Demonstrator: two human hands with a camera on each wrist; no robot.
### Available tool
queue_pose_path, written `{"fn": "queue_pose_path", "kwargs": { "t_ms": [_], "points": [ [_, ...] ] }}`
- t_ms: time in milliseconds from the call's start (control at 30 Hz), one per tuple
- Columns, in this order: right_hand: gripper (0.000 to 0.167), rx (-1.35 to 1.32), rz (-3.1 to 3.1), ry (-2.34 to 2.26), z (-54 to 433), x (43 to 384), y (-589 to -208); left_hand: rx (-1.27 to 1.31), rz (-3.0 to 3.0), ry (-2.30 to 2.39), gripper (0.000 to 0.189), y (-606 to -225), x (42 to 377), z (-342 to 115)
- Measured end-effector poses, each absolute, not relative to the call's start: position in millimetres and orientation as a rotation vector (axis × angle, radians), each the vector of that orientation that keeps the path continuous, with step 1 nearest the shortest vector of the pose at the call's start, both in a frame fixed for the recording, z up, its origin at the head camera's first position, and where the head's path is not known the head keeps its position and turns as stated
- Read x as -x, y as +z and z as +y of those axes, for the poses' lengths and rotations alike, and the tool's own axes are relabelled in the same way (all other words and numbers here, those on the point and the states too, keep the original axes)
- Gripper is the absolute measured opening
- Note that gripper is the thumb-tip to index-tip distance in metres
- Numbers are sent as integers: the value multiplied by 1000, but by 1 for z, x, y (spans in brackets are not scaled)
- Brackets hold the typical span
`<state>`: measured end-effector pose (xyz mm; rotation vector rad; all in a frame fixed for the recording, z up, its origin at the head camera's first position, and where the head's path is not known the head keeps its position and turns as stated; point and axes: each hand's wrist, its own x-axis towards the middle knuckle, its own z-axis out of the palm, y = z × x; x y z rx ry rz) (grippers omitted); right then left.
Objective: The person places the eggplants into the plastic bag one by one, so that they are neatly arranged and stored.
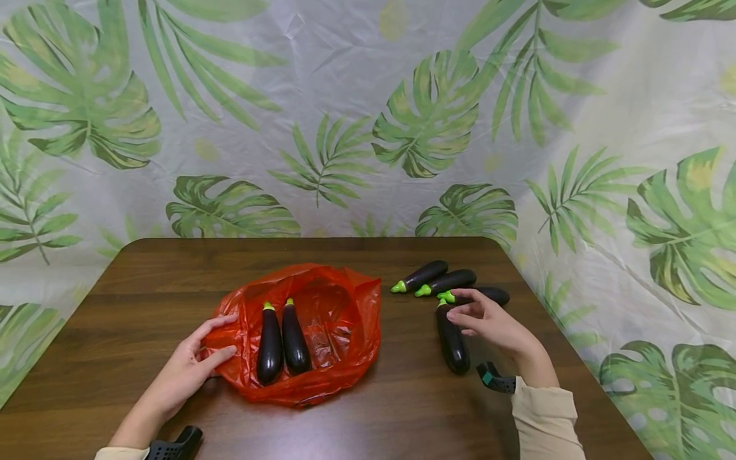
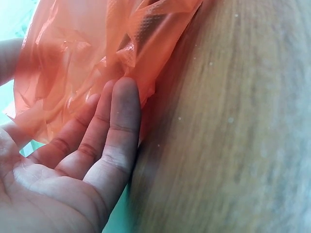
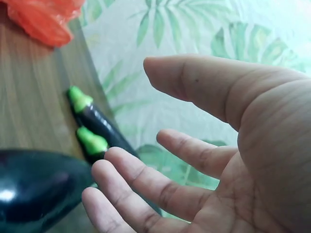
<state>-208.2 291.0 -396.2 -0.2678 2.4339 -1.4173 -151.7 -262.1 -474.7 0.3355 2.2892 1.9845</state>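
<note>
1. Six eggplants [image 1: 295, 345] are seen: two are laid inside the red bag [image 1: 365, 291], and four are grouped outside it, on the right part of the table [image 1: 402, 421].
2. The bagged pair is set side by side in the left part of the bag, with the green stems pointed toward the table's far edge.
3. The bag's mouth is spread wide; in its right part, only crumpled red film is shown.
4. The filling of the bag is judged to be partway along: by count, a third is bagged and four eggplants are left.
5. Of those four, the nearest eggplant [image 1: 453, 345] is placed with its stem toward the far edge; the other three are slanted close together beyond it, stems pointed left.
6. The bag's left edge is touched by the left hand [image 1: 192, 361], its fingers loosely extended and its thumb held apart from them.
7. The right hand [image 1: 491, 322] is poised over the outside group, thumb and fingers well apart, with nothing held; whether an eggplant is touched cannot be told.
8. Black straps [image 1: 497, 378] are worn at both wrists, and the table is backed by a leaf-print sheet [image 1: 339, 51].
</note>
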Motion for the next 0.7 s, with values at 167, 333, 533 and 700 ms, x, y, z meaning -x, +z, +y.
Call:
{"fn": "queue_pose_path", "kwargs": {
  "t_ms": [167, 333, 533, 700],
  "points": [
    [69, 196, 2434, -1431, 298, 206, -407, -345, 2288, 1992, 54, -474, 152, -262],
    [69, 140, 2438, -1457, 303, 206, -415, -352, 2283, 1997, 54, -474, 152, -261],
    [70, 78, 2470, -1433, 308, 207, -423, -349, 2276, 1998, 54, -475, 152, -262],
    [72, 85, 2466, -1424, 310, 208, -431, -335, 2287, 1991, 54, -476, 153, -262]
  ]
}}
